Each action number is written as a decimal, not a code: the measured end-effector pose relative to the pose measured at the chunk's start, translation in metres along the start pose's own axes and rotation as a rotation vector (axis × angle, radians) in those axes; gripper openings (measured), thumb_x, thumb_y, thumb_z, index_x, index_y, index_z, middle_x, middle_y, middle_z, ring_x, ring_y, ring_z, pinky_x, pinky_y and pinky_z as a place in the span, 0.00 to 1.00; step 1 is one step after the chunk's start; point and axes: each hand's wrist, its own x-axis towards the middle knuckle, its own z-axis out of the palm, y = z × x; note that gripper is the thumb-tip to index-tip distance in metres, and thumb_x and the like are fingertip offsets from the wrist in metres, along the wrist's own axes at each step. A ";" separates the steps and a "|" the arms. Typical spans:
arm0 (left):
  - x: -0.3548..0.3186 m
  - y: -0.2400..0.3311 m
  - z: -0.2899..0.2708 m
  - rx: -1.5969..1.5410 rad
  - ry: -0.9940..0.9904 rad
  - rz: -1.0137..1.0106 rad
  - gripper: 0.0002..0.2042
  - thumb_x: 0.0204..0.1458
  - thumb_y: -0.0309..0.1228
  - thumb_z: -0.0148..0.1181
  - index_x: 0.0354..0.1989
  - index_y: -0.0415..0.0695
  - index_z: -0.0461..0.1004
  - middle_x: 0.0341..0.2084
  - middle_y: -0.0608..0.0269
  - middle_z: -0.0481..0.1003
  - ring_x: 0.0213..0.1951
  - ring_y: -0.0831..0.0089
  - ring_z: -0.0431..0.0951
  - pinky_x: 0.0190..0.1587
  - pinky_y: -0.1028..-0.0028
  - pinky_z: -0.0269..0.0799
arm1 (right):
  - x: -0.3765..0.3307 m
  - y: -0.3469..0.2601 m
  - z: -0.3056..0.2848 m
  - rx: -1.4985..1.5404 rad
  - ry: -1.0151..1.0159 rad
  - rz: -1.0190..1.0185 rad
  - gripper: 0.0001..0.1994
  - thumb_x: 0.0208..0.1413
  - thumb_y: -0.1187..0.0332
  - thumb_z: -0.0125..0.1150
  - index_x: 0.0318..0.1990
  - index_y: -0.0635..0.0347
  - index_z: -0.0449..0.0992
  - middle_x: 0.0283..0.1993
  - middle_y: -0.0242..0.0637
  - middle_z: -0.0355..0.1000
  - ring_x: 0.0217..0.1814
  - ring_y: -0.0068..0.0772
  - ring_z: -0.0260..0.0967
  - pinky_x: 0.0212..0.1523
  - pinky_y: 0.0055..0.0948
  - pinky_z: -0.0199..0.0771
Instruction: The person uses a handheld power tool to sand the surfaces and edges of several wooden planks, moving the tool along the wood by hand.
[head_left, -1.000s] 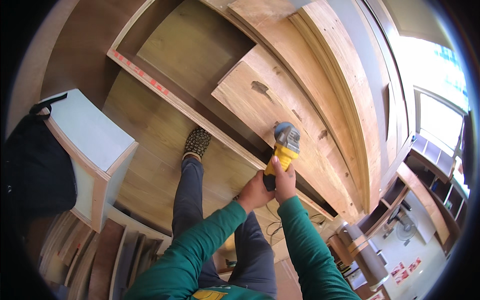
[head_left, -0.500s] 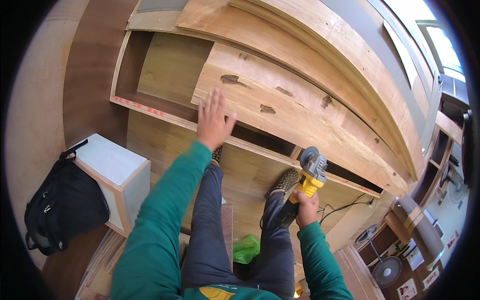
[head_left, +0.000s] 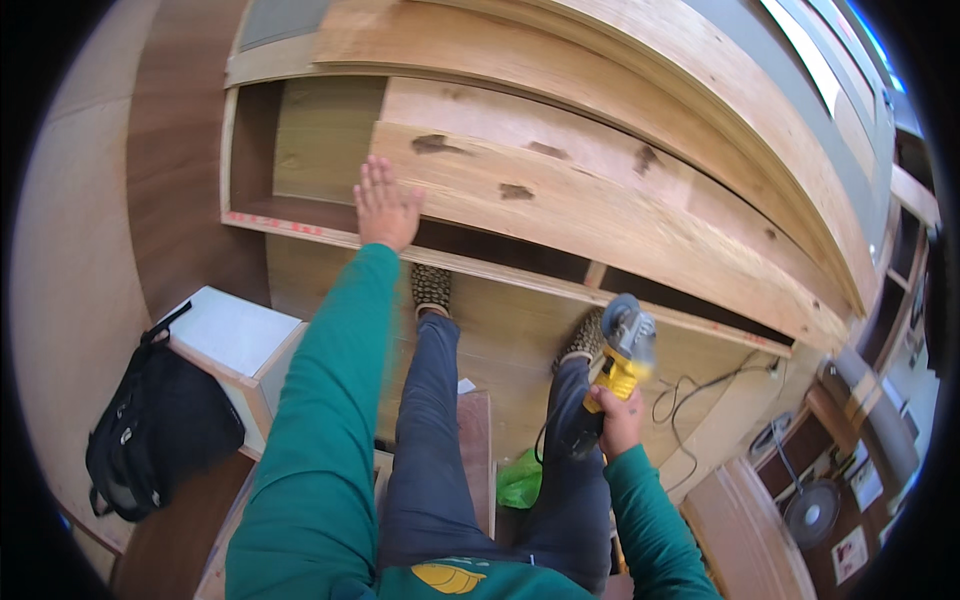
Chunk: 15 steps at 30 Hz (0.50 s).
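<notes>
My right hand [head_left: 618,418] is wrapped round the body of a yellow and black angle grinder [head_left: 622,372]. Its grey disc points up and away from me, close to the front edge of a wooden frame [head_left: 480,262]. My left hand [head_left: 388,205] lies with fingers stretched out by the left end of a long wooden board [head_left: 560,200]. Whether the palm presses on the board cannot be made out. Dark rough patches mark the board's face, and it rests slanted across the open compartments of the frame.
A black backpack [head_left: 165,430] leans against a white box-like cabinet [head_left: 235,330] at left. Black cable [head_left: 685,405] loops over the floor at right, near a fan [head_left: 810,512]. A green plastic bag [head_left: 520,480] lies between my legs. More long boards [head_left: 520,50] lie beyond.
My left hand has shifted left to the end of the board. The grinder stays in my right hand, nearly in place. The whole view has turned slightly.
</notes>
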 end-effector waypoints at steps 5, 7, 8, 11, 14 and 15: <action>-0.001 0.010 0.003 -0.009 0.126 0.050 0.43 0.70 0.56 0.42 0.82 0.39 0.36 0.82 0.46 0.36 0.82 0.52 0.35 0.81 0.52 0.30 | -0.002 -0.007 -0.006 0.116 0.019 0.038 0.18 0.53 0.79 0.68 0.51 0.63 0.75 0.43 0.31 0.78 0.41 0.25 0.76 0.46 0.29 0.77; -0.006 0.027 0.004 -0.025 0.214 0.176 0.41 0.71 0.55 0.42 0.82 0.39 0.38 0.82 0.46 0.37 0.82 0.53 0.36 0.81 0.53 0.29 | -0.003 -0.003 -0.014 0.142 0.013 0.058 0.17 0.53 0.79 0.68 0.51 0.63 0.75 0.42 0.31 0.78 0.41 0.25 0.76 0.45 0.29 0.77; -0.011 0.063 0.000 0.076 0.048 0.261 0.41 0.71 0.54 0.42 0.81 0.39 0.38 0.82 0.47 0.38 0.82 0.54 0.36 0.81 0.53 0.29 | -0.005 0.000 -0.025 0.151 0.031 0.065 0.17 0.53 0.78 0.68 0.51 0.63 0.75 0.42 0.31 0.78 0.41 0.25 0.76 0.45 0.29 0.77; -0.028 0.156 -0.008 0.113 -0.091 0.614 0.40 0.71 0.53 0.42 0.81 0.40 0.41 0.82 0.50 0.40 0.82 0.57 0.37 0.81 0.53 0.29 | -0.008 0.013 -0.044 0.207 0.097 0.072 0.17 0.54 0.79 0.68 0.51 0.63 0.75 0.42 0.32 0.78 0.40 0.26 0.77 0.45 0.30 0.78; -0.030 0.215 0.014 -0.179 0.073 0.840 0.40 0.69 0.54 0.45 0.81 0.42 0.44 0.82 0.55 0.42 0.82 0.60 0.39 0.81 0.52 0.29 | -0.010 0.016 -0.057 0.270 0.103 0.107 0.17 0.54 0.79 0.67 0.51 0.64 0.74 0.42 0.33 0.78 0.41 0.27 0.77 0.46 0.30 0.78; -0.026 0.230 0.015 -0.127 0.059 0.789 0.40 0.69 0.55 0.46 0.81 0.43 0.44 0.82 0.54 0.43 0.82 0.59 0.39 0.81 0.52 0.29 | -0.012 0.018 -0.064 0.275 0.111 0.118 0.17 0.54 0.79 0.67 0.51 0.64 0.74 0.42 0.33 0.78 0.41 0.27 0.78 0.46 0.30 0.78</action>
